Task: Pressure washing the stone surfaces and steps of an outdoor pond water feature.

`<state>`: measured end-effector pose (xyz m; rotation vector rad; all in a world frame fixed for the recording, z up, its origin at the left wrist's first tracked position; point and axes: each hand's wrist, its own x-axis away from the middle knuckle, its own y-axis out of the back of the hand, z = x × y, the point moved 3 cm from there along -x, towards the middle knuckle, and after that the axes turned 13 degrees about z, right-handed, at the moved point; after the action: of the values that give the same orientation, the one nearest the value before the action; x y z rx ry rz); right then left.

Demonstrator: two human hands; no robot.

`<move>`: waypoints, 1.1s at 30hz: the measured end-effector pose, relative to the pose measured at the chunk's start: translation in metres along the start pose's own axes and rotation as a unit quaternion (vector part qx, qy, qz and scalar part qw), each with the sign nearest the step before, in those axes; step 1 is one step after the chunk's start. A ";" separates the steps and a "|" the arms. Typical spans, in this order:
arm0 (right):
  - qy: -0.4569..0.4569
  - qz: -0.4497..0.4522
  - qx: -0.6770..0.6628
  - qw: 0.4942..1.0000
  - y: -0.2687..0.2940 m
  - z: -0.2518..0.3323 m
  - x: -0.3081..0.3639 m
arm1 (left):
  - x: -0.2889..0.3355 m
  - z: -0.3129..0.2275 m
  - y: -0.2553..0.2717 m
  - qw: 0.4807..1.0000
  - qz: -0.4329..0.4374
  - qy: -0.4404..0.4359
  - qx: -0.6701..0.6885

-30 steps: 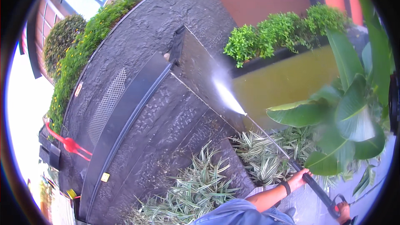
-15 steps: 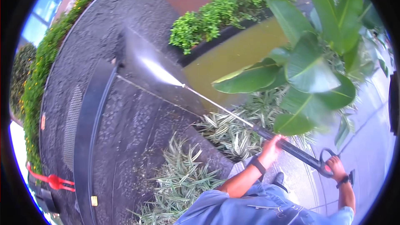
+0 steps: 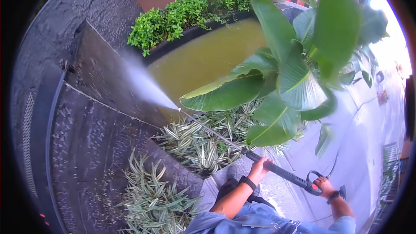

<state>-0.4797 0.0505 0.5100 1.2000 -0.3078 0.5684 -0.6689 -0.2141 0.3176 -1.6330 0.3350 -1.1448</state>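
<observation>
"Where was the pressure-washer wand [image 3: 286, 173]?"

"Reading the head view as a clock face, its black barrel [image 3: 296, 179] lay between four and five o'clock. The slim metal lance [image 3: 212, 130] slanted toward ten, its nozzle [image 3: 180, 109] ending just off centre at nine."

"And the hands?"

"The left hand [image 3: 260, 170], at five, was wrapped around the barrel. The right hand [image 3: 324, 187], at four, was clenched around the rear handle [image 3: 309, 185]; I couldn't tell whether a finger pressed the trigger. Each wrist wore a black band [image 3: 249, 183]."

"Was water coming out?"

"Yes, white spray [image 3: 151, 87] widened from the nozzle toward ten, overlapping a dark low wall [image 3: 97, 67]. Exactly where it struck, I couldn't tell."

"What surrounded that?"

"Striped, strap-leaved plants [image 3: 203, 147] at six, another clump [image 3: 156, 197] at seven, and a broad-leaved plant [image 3: 299, 86] between two and three. Murky yellow-green water [image 3: 203, 56] lay at twelve, with leafy shrubs [image 3: 173, 19] behind it at eleven. A dark hose [image 3: 335, 163] curved from the handle toward three, over grey pavement [image 3: 299, 147]."
</observation>
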 end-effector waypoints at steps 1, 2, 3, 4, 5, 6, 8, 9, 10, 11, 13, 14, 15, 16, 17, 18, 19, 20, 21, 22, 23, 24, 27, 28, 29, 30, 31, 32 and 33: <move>0.000 0.001 0.010 1.000 -0.005 -0.002 0.003 | 0.003 0.004 -0.005 1.000 0.005 -0.005 0.000; 0.000 0.003 0.020 1.000 -0.009 -0.004 0.005 | 0.007 0.009 -0.010 1.000 -0.007 -0.013 0.000; 0.003 0.006 0.021 1.000 -0.011 -0.002 0.004 | 0.012 0.008 -0.013 1.000 -0.004 -0.020 -0.002; 0.004 0.011 0.020 1.000 -0.010 0.001 -0.001 | 0.018 0.005 -0.013 1.000 -0.003 -0.024 -0.005; 0.008 0.023 0.021 0.999 -0.008 0.003 -0.005 | 0.023 0.002 -0.015 1.000 0.009 -0.028 0.002; 0.003 0.027 0.025 0.999 -0.007 0.003 -0.010 | 0.026 -0.001 -0.017 1.000 0.002 -0.027 0.001; 0.014 0.028 0.042 0.999 -0.007 0.003 -0.018 | 0.031 -0.009 -0.019 1.000 -0.007 -0.028 0.006; 0.015 0.037 0.044 0.998 -0.003 0.005 -0.027 | 0.031 -0.014 -0.015 0.999 0.001 -0.039 0.017; 0.015 0.036 0.045 0.998 0.000 0.004 -0.036 | 0.032 -0.019 -0.011 0.998 0.007 -0.052 0.031; 0.022 0.043 0.053 0.997 0.002 0.003 -0.045 | 0.030 -0.025 -0.008 0.998 0.000 -0.057 0.037; 0.023 0.051 0.058 0.997 0.008 0.008 -0.058 | 0.030 -0.035 -0.007 0.997 -0.009 -0.055 0.043; 0.031 0.051 0.057 0.997 0.013 0.007 -0.067 | 0.028 -0.042 -0.007 0.997 -0.012 -0.064 0.046; 0.041 0.051 0.057 0.996 0.018 0.010 -0.074 | 0.026 -0.048 -0.005 0.996 -0.016 -0.074 0.049; 0.044 0.050 0.054 0.996 0.016 0.005 -0.081 | 0.023 -0.052 -0.003 0.996 -0.017 -0.071 0.048; 0.041 0.055 0.053 0.996 0.017 0.004 -0.087 | 0.019 -0.059 -0.001 0.996 -0.028 -0.072 0.049; 0.039 0.060 0.052 0.996 0.021 0.004 -0.095 | 0.015 -0.065 0.003 0.995 -0.038 -0.075 0.050; 0.037 0.060 0.050 0.996 0.024 0.004 -0.101 | 0.010 -0.070 0.006 0.995 -0.043 -0.069 0.056; 0.036 0.061 0.050 0.996 0.026 0.005 -0.107 | 0.005 -0.075 0.009 0.995 -0.043 -0.066 0.055; 0.035 0.062 0.048 0.996 0.026 0.006 -0.110 | 0.002 -0.080 0.010 0.995 -0.045 -0.060 0.059; 0.032 0.063 0.045 0.997 0.024 0.005 -0.112 | 0.000 -0.083 0.011 0.995 -0.047 -0.054 0.063; 0.026 0.070 0.040 0.996 0.022 0.003 -0.111 | -0.003 -0.085 0.011 0.996 -0.043 -0.050 0.064; 0.024 0.077 0.037 0.996 0.024 0.003 -0.116 | -0.006 -0.088 0.012 0.996 -0.044 -0.048 0.063; 0.021 0.069 0.030 0.997 0.028 0.011 -0.118 | -0.011 -0.090 0.014 0.997 -0.039 -0.028 0.056; 0.017 0.064 0.028 0.997 0.027 0.012 -0.117 | -0.014 -0.089 0.016 0.997 -0.041 -0.027 0.055; 0.017 0.064 0.025 0.997 0.026 0.010 -0.115 | -0.017 -0.088 0.016 0.998 -0.032 -0.019 0.046; 0.000 0.062 0.028 0.998 0.023 0.004 -0.111 | -0.020 -0.087 0.017 0.999 -0.023 -0.012 0.038; -0.008 0.062 0.029 0.998 0.021 0.004 -0.113 | -0.023 -0.086 0.019 0.999 -0.018 0.000 0.037; 0.001 0.065 0.023 0.998 0.018 0.005 -0.112 | -0.027 -0.084 0.021 0.999 -0.002 0.006 0.036; -0.005 0.058 0.024 0.998 0.021 0.007 -0.111 | -0.030 -0.083 0.022 0.999 -0.003 0.008 0.037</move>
<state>-0.5821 0.0219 0.4721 1.2374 -0.3767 0.6734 -0.7434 -0.2512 0.2814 -1.5617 0.2946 -1.1630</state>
